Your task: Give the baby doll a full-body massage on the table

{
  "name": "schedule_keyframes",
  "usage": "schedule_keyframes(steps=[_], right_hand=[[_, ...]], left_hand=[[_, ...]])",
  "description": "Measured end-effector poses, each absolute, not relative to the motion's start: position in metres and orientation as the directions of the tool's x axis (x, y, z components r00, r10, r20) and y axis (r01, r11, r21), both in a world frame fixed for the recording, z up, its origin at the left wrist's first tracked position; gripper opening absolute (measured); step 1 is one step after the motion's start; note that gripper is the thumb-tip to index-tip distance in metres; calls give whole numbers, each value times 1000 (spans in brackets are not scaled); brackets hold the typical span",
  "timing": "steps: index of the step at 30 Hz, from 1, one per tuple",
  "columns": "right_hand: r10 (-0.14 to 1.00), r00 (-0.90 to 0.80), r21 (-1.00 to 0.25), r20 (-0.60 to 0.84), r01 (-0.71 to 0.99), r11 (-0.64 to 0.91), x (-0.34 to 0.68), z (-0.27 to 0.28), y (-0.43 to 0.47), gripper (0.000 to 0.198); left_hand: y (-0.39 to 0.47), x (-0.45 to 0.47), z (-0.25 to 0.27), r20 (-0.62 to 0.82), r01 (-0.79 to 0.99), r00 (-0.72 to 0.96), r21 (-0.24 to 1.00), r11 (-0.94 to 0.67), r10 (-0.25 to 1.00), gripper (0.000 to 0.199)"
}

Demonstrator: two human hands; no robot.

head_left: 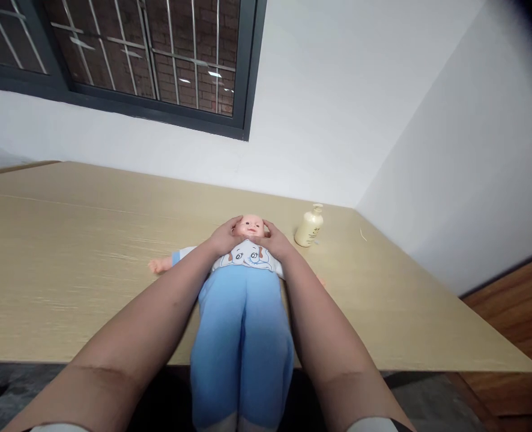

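A baby doll (247, 258) lies on its back on the table, with its head at the far end and its legs hanging over the near edge. It wears a white top with a printed animal face and light blue trousers. My left hand (226, 237) cups the left side of the doll's head and neck. On the opposite side my right hand (274, 240) does the same, fingers up along the head and thumb near the chin. Both hands are closed around it. The doll's arms stretch out sideways, partly hidden behind my forearms.
To the right of the doll's head, a cream pump bottle (308, 227) stands upright on the yellowish tabletop (90, 270). A thin pale strip (363, 234) lies farther right. Behind the table are a white wall (311, 120) and a barred window (158, 54). Wooden panelling (518, 336) is at lower right.
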State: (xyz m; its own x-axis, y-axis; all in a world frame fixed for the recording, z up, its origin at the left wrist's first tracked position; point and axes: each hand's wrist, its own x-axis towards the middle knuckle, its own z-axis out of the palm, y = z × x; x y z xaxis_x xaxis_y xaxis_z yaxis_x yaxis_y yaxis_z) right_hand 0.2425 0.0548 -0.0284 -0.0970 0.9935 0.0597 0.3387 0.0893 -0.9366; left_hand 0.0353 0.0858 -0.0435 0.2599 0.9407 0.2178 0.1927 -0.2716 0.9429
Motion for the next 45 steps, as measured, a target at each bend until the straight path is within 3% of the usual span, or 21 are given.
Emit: schedule_keyframes(steps=[4,7,10,15,24,27,30,33,37,41,45], right_hand=[[990,-121,-934,77,337,114,243,-27,54,97],[968,-230,-953,98,257,158,249,-26,54,86],[956,-283,-981,76,149,122,255,-30,58,77],[984,-46,-937,173,300,179,254,-39,67,42],[876,200,-837,438,447,316,263,-4,67,31],[812,294,-813,504,478,332,288,15,65,34],[669,412,-727,619,623,289,320,27,61,34],[583,363,-579,727,780,237,345,26,59,43],[652,247,-505,717,829,241,360,12,67,62],[721,251,-555,646,802,218,365,3,73,64],[723,225,-527,654,821,221,366,1,73,62]], left_hand=[[85,33,-44,187,229,250,942,-245,950,94],[84,31,-45,157,123,297,972,-201,942,91],[85,34,-46,132,-44,285,991,-125,949,76],[82,44,-42,94,-145,115,986,-77,989,44],[57,53,15,269,-8,-149,962,-273,952,32],[50,80,41,211,-157,-40,964,-214,977,34],[48,119,61,16,-299,137,954,26,990,37],[56,163,71,-164,-375,308,884,278,937,42],[75,216,74,-247,-404,332,835,373,911,45],[91,252,75,-273,-442,332,800,405,903,48],[101,266,71,-287,-461,337,780,423,897,56]])
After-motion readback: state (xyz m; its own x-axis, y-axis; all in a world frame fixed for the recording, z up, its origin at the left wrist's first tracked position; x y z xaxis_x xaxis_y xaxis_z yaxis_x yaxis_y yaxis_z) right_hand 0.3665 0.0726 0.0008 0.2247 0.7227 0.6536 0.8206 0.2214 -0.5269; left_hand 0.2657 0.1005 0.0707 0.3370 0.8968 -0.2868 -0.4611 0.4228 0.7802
